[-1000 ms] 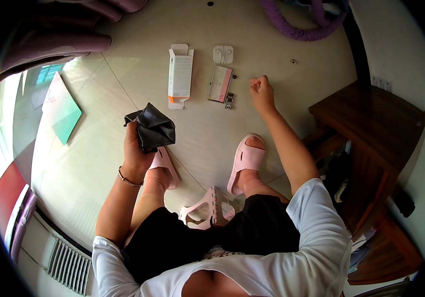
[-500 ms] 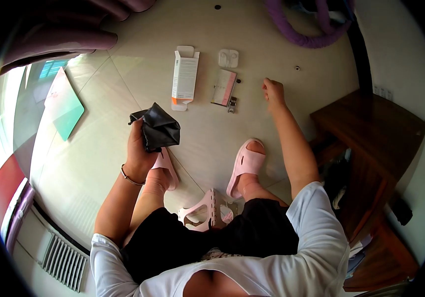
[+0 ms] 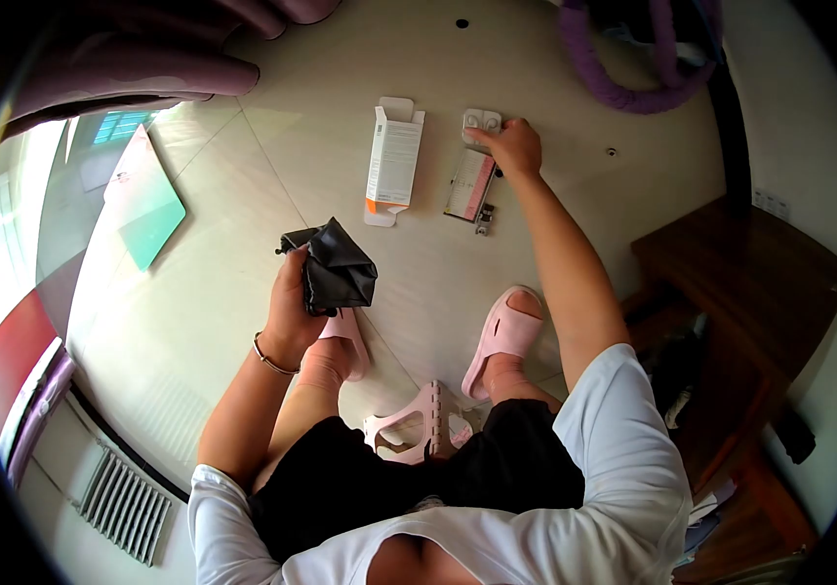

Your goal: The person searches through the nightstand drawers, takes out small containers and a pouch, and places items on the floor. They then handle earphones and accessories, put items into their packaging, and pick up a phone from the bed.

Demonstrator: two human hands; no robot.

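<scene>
My left hand (image 3: 292, 310) is wrapped round a black pouch (image 3: 340, 268) above the left slipper. Over on the floor, my right hand (image 3: 514, 144) reaches to a white earphone case (image 3: 477, 121), thumb and fingers apart at its right edge. Just below that case lies a flat clear box with a pink strip (image 3: 470, 182). A small metal piece (image 3: 485, 219) rests by the box's lower right corner. To the left stands out a white and orange carton (image 3: 395, 164), lying with its end flaps open.
Pink slippers (image 3: 506, 336) are on my feet, with a pink folding stool (image 3: 428, 424) between my legs. At right is a brown wooden cabinet (image 3: 745, 283). A purple padded ring (image 3: 623, 96) lies at upper right, a green board (image 3: 150, 210) at left.
My right hand has moved up and left from the bare floor to the earphone case, and its fingers have opened. The left hand keeps the black pouch. The view has shifted slightly.
</scene>
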